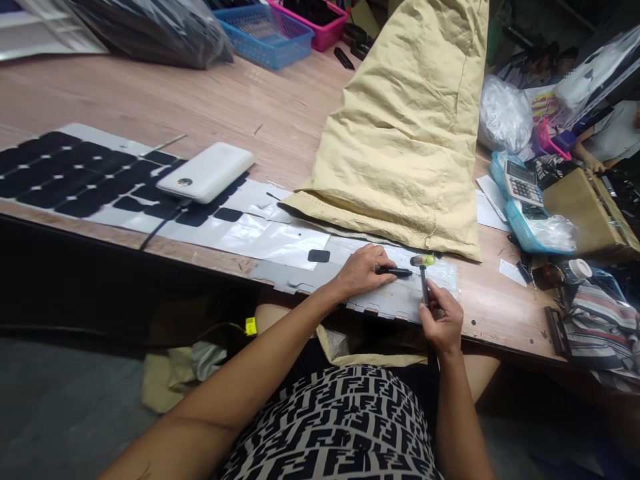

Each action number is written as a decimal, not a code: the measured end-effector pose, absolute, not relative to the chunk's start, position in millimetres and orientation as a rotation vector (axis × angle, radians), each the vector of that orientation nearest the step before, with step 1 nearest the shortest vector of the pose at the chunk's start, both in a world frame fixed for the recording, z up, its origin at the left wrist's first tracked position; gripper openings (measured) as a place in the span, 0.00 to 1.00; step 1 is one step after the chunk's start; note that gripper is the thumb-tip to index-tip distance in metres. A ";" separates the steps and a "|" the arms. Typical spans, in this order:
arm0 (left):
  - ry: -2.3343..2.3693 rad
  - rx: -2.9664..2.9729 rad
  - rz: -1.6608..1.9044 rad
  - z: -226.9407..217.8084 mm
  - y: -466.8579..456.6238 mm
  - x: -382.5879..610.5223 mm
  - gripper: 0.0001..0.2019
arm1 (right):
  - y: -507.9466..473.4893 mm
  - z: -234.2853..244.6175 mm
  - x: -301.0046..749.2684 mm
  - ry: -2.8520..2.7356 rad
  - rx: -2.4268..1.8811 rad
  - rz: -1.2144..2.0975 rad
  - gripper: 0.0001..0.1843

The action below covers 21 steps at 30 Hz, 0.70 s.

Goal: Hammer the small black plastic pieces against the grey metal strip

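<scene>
My left hand (364,272) rests near the table's front edge, its fingers closed on a slim black piece (397,272) that points to the right. In my right hand (443,317) is a small hammer (424,283), gripped by its handle, its head part yellow and part dark. The head is just right of the black piece's tip; whether they touch I cannot tell. Beneath both hands lies a pale plastic sheet (330,270) along the edge. A small black rounded patch (319,256) sits on it, left of my left hand.
Beige cloth (400,153) covers the table beyond my hands. On the left, a white power bank-like block (207,172) lies on white sheets with black patches (60,167). Blue (273,40) and pink baskets (327,33) stand behind. To the right are a calculator (523,181) and striped cloth (600,320).
</scene>
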<state>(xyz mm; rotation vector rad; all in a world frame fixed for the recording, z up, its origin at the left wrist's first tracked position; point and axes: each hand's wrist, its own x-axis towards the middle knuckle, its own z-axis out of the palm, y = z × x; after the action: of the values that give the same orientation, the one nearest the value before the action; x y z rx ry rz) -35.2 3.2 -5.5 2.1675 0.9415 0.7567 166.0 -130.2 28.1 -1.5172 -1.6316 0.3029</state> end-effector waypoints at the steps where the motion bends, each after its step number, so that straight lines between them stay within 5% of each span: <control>1: 0.933 2.173 0.772 -6.8 3.3 -35.3 0.09 | -131.9 29.0 163.3 -1.671 -1.503 0.291 0.25; 21: 0.785 2.248 0.879 -18.6 11.6 -34.8 0.10 | -134.7 32.4 152.6 -1.849 -1.421 0.112 0.27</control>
<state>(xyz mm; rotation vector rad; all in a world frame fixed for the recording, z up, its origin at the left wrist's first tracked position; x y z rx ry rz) -34.8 11.6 -18.6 2.2485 0.7853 0.8791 152.6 -134.7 32.4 -1.4207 -1.8490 0.1119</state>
